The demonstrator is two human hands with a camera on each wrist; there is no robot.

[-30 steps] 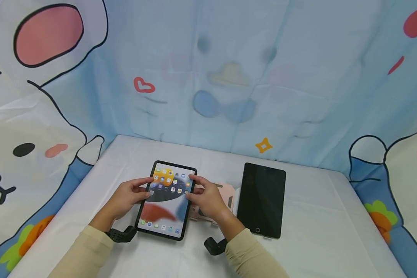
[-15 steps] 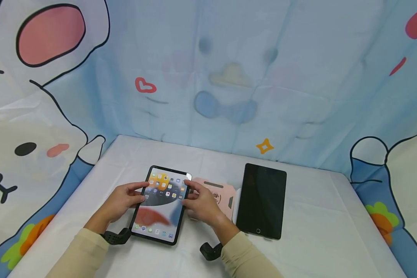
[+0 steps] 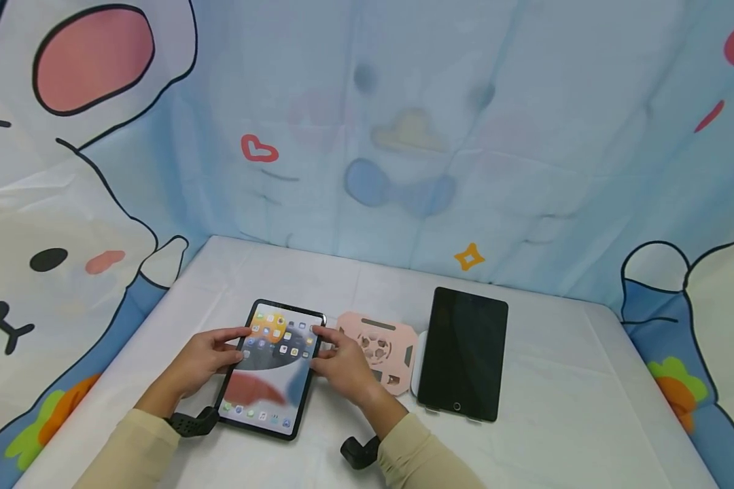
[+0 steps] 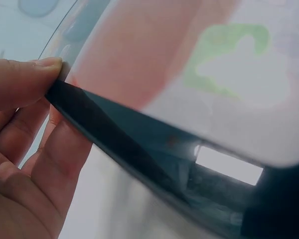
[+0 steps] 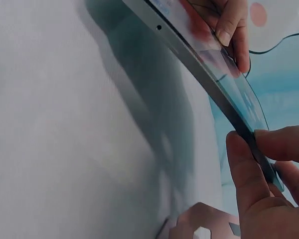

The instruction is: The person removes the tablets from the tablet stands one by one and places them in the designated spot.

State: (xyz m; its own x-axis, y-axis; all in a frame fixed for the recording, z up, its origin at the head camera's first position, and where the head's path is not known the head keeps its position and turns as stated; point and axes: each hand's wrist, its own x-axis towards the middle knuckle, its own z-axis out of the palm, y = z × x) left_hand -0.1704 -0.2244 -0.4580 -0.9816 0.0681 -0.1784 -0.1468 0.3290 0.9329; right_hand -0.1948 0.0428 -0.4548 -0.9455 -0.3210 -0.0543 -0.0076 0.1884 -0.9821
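A lit tablet [image 3: 263, 380] showing a home screen of app icons is held tilted over the left-middle of the table. My left hand [image 3: 198, 363] pinches its left edge, thumb on the screen side and fingers [image 4: 65, 154] behind it in the left wrist view. On the opposite edge, my right hand [image 3: 348, 370] pinches the upper part; in the right wrist view the thin side of the tablet [image 5: 199, 69] stands off the table above its own shadow. Just right of it lies a pink stand [image 3: 404, 339] with cut-outs, partly hidden behind my right hand.
A second tablet [image 3: 461, 353], dark-screened with a round home button, leans on something pale right of the pink stand. White cloth covers the table [image 3: 563, 407]. A printed blue curtain [image 3: 526, 170] rises along the back and sides.
Both hands have carried the lit tablet left and toward the person, off the pink stand, which now shows more. The dark tablet has stayed in place.
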